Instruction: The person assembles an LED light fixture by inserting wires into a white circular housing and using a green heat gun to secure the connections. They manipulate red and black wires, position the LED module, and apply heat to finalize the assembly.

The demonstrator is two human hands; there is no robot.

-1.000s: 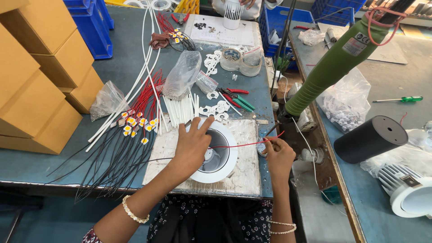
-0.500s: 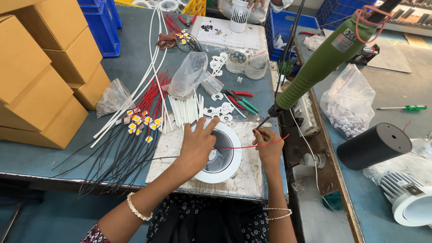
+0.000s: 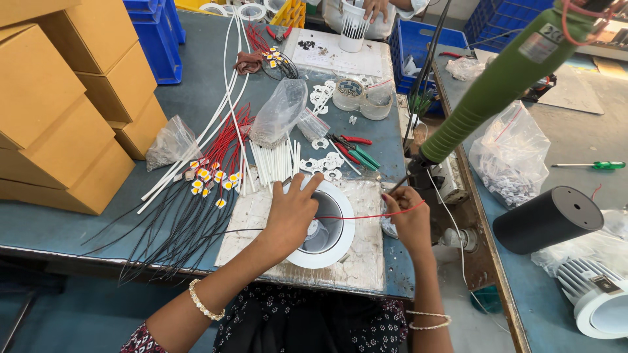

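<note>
**Red lead pulled taut over white downlight housing**

Red wire (image 3: pixel 366 216) runs almost level from the left hand (image 3: pixel 293 212) to the right hand (image 3: pixel 409 219), crossing the open mouth of the round white downlight housing (image 3: pixel 322 225). The housing sits on a pale scuffed work mat (image 3: pixel 356 265) near the table's front edge, at 6 o'clock from the bundle of white sleeves (image 3: pixel 275 160). Left hand rests flat on the housing rim at its 9 o'clock, fingers spread, pressing down and not curled round anything; whether it also pins the wire end, cannot tell. Right hand is closed, pinching the red wire at the housing's 3 o'clock.

Doing it well, as I judge it: keep the left palm weighting the housing so it doesn't skate on the mat, keep the wire low and straight, no slack loop.

Edges and room: the hanging green electric screwdriver (image 3: pixel 497 91) has its tip just above the right hand at 12 o'clock, tight there. Table edge (image 3: pixel 418 287) lies right under the right wrist at 6 o'clock. Black and red LED leads (image 3: pixel 190 209) fan out at the left hand's 9 o'clock, close. Red-and-green cutters (image 3: pixel 353 149) at 12 o'clock, near. Cardboard boxes (image 3: pixel 59 111) far off at 9 o'clock. Freest room: bare mat at 6 o'clock of the housing.
</note>
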